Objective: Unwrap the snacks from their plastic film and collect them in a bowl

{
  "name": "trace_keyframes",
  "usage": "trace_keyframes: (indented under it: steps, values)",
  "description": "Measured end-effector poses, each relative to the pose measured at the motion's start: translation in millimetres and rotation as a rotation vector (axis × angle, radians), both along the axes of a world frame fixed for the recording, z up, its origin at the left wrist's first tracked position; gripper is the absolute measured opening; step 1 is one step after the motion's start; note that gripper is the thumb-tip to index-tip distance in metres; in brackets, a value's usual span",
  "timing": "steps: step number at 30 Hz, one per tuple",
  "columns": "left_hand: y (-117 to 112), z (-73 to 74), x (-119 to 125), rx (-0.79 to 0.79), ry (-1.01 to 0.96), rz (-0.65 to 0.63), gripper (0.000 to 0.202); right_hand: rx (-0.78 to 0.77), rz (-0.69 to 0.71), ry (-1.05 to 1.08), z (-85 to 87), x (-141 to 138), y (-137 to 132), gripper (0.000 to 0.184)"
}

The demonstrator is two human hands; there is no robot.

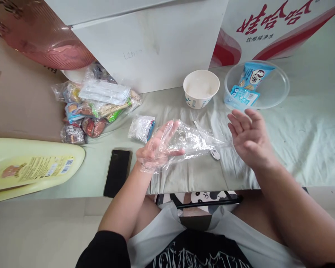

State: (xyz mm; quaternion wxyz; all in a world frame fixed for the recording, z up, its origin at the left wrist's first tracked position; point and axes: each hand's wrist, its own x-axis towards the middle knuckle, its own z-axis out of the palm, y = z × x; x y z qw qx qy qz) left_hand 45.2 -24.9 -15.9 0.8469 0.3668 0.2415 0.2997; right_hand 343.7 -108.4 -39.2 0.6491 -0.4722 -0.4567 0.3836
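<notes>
Clear plastic film is covering the left hand, fingers spread, and tapering toward the unclenched right hand. It is looking light, limp, slippery, easily torn, probably needing a gentle pinch at its edge.

A thin clear plastic glove or bag covers the left hand, its loose end reaching toward the bare, spread right hand; a white spoon lies partly behind it on the surface; beyond stand a paper bowl and a clear tub holding two blue packets; a dark phone lies beside the left forearm.
</notes>
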Motion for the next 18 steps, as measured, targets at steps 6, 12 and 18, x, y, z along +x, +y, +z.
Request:
trace_keyframes:
  steps: [6, 12, 18]
  values:
    - [-4, 4.4, 2, -0.022, -0.012, -0.019, 0.09, 0.064, 0.189, -0.596, 0.5, -15, -5, 0.044]
    - [5, 9.9, -6, 0.071, 0.121, 0.232, 0.093, -0.088, 0.291, -0.291, 14.4, -14, -11, 0.022]
    - [19, 9.5, -10, 0.087, 0.156, 0.294, 0.08, -0.342, 0.231, 0.33, 28.4, -15, -11, 0.036]
